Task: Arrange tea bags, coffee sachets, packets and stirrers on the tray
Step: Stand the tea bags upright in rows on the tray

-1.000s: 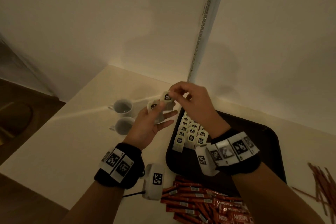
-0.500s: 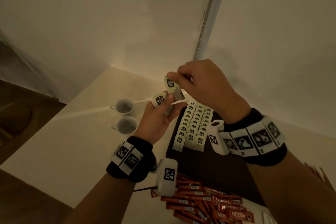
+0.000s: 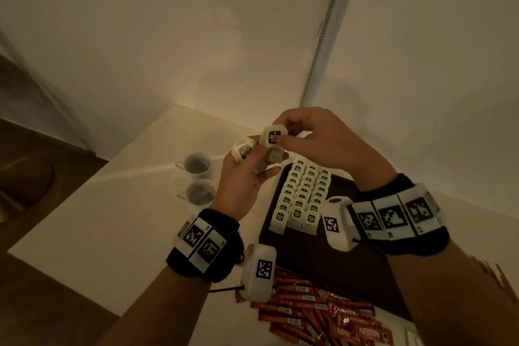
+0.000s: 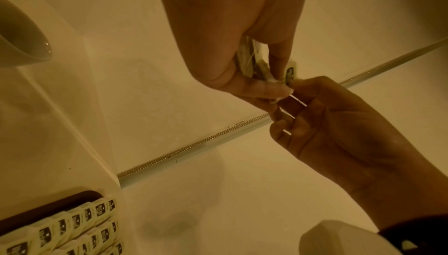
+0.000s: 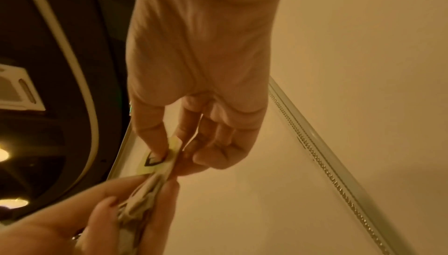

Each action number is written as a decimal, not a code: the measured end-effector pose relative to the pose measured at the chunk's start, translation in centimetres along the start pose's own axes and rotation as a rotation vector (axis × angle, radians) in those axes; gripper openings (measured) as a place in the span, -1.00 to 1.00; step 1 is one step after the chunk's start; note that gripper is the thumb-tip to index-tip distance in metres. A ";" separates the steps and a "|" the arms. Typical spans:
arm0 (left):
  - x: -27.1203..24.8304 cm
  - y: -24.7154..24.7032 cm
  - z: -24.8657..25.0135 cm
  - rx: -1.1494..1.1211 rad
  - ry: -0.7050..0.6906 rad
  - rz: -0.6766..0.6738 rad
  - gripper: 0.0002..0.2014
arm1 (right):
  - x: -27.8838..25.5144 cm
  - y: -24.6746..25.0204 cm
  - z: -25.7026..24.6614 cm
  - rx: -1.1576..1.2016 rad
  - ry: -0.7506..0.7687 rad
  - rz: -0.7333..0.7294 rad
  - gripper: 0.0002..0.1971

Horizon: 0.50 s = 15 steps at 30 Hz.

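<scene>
Above the table, my left hand (image 3: 252, 154) grips a small bundle of tea bags (image 3: 243, 149) between thumb and fingers. My right hand (image 3: 280, 135) pinches the tag of one tea bag (image 3: 273, 136) right beside that bundle. In the left wrist view the bundle (image 4: 252, 63) sits under my left thumb and the right hand's fingertips (image 4: 294, 86) meet it. The right wrist view shows the pinched tag (image 5: 155, 159) above the bundle (image 5: 140, 197). Several tea bags (image 3: 303, 196) stand in three rows at the far left of the dark tray (image 3: 337, 261).
Two white cups (image 3: 198, 166) (image 3: 199, 192) stand left of the tray. Red coffee sachets (image 3: 309, 314) lie heaped on the table near me. Thin stirrers (image 3: 500, 275) lie at the right edge. The table meets a wall corner with a metal strip (image 3: 320, 45).
Both hands have risen a little from the tray's far corner. The right hand has drawn one tea bag up out of the left hand's bundle, and now holds it next to that bundle.
</scene>
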<state>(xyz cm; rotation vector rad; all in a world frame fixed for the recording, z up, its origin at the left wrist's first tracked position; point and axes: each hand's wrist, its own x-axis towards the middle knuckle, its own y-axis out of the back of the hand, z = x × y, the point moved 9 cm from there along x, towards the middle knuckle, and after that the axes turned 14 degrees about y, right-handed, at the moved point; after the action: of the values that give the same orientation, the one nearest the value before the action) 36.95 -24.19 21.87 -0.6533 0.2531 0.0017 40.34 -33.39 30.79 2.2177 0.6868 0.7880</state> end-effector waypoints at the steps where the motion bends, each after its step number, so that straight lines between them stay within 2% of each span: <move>1: -0.1 0.1 0.1 0.006 -0.006 0.007 -0.88 | -0.1 0.0 0.2 0.024 -0.003 0.006 -0.88; 4: -0.3 -0.1 0.1 0.008 -0.012 0.006 -0.89 | -0.2 0.2 0.0 0.106 -0.019 0.056 -0.94; 7: -0.4 -0.3 0.0 0.015 -0.019 0.003 -0.88 | -0.3 0.5 0.0 0.116 -0.036 0.101 -0.78; 9: -0.4 -0.2 0.0 -0.008 -0.022 0.019 -0.88 | -0.4 0.2 0.2 0.169 -0.049 0.059 -0.79; 12: -0.3 0.1 -0.1 -0.057 -0.024 0.036 -0.87 | -0.8 -0.3 0.0 0.210 -0.010 -0.017 -0.65; 13: -0.3 0.2 -0.1 -0.063 -0.025 0.040 -0.87 | -0.8 -0.2 0.0 0.185 0.003 -0.003 -0.67; 15: -0.2 0.2 -0.1 -0.060 -0.025 0.038 -0.86 | -0.8 0.2 0.1 0.111 0.008 0.034 -0.82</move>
<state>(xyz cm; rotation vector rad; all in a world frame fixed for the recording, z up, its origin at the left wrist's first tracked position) 36.69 -24.10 21.72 -0.7079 0.2424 0.0541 39.91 -34.06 30.64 2.3326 0.7139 0.7931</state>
